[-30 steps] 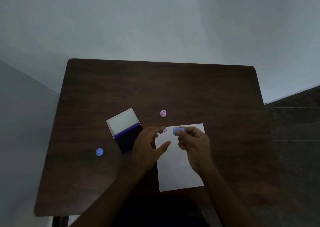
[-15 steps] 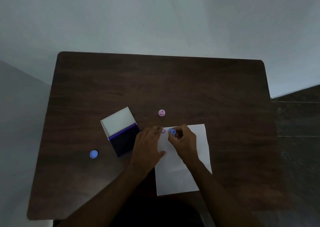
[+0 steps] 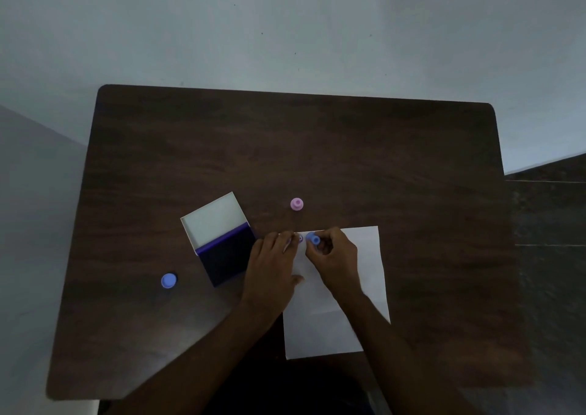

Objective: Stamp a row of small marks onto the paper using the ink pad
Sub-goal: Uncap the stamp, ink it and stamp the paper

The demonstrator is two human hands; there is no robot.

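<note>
A white sheet of paper (image 3: 364,265) lies on the dark wooden table (image 3: 348,161). My right hand (image 3: 334,261) pinches a small blue stamp (image 3: 314,239) and holds it down on the paper's top left area. A small round mark (image 3: 300,238) shows on the paper just left of the stamp. My left hand (image 3: 274,272) lies flat with fingers spread on the paper's left edge. The ink pad (image 3: 226,256) sits open left of my hands, its white lid (image 3: 214,219) tilted back.
A pink stamp (image 3: 296,204) stands on the table beyond the paper. A blue cap (image 3: 168,280) lies at the left, near the ink pad. A pale wall rises behind the table's far edge.
My right hand has brought the blue stamp down and left, onto the paper beside the first mark. My left hand has flattened onto the paper's edge.
</note>
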